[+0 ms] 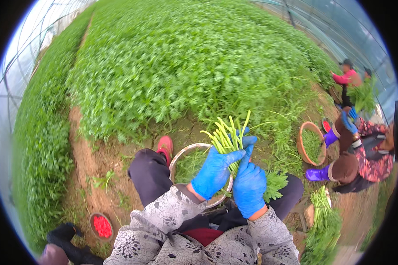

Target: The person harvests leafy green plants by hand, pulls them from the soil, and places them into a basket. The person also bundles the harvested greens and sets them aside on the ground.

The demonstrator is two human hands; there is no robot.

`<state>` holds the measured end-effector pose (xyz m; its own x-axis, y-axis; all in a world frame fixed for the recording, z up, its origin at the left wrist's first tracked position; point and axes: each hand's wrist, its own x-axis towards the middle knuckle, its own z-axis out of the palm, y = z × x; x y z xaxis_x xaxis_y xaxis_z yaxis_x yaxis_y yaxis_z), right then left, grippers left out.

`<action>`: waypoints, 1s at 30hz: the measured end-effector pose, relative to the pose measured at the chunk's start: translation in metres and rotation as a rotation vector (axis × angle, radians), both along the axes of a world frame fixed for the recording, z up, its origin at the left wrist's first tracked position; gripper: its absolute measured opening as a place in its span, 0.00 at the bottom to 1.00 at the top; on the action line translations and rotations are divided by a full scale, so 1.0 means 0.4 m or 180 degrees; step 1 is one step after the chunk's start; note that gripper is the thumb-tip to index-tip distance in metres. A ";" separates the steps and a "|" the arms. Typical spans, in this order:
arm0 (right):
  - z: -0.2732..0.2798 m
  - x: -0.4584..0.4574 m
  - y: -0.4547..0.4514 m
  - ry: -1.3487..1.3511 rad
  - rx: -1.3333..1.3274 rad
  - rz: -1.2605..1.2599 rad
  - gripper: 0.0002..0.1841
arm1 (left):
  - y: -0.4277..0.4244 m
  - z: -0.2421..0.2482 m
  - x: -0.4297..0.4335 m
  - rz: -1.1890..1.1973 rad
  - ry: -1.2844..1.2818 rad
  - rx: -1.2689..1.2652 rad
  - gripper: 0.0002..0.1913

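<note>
My left hand, in a blue glove, is wrapped around a bunch of leafy greens, its pale green cut stems fanned out upward. My right hand, also blue-gloved, closes on the same bunch from the right, fingers beside the left thumb. Feathery leaves stick out past the right hand, above my right knee. Below the hands, between my legs, stands a round pale-rimmed tub with loose greens inside. The hands hide the tub's right part and the middle of the bunch.
A dense bed of greens fills the ground ahead. At lower left sits a bowl of red pieces. On the right are a seated person in blue gloves, an orange basket, and bundled greens. Other people are farther back.
</note>
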<state>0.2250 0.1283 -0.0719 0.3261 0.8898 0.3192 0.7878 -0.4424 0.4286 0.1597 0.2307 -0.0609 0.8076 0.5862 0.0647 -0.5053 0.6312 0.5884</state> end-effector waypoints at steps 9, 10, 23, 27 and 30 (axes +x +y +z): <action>0.321 0.186 -0.098 0.2255 0.1305 0.1556 0.25 | 0.009 0.014 0.062 -0.0967 0.0767 0.1355 0.15; 0.329 0.219 -0.075 0.2064 0.1001 0.1673 0.23 | 0.000 0.007 0.064 -0.1090 0.0861 0.1477 0.14; 0.241 0.293 0.017 0.0970 0.0064 0.2437 0.11 | -0.005 -0.024 0.083 -0.1453 0.0738 0.0438 0.10; 0.229 0.289 -0.004 0.1132 0.0641 0.2294 0.10 | 0.013 -0.030 0.090 -0.1339 0.0843 0.0721 0.11; 0.217 0.300 -0.032 0.2093 0.1105 0.1900 0.12 | 0.022 -0.035 0.091 -0.1360 0.0911 0.0860 0.13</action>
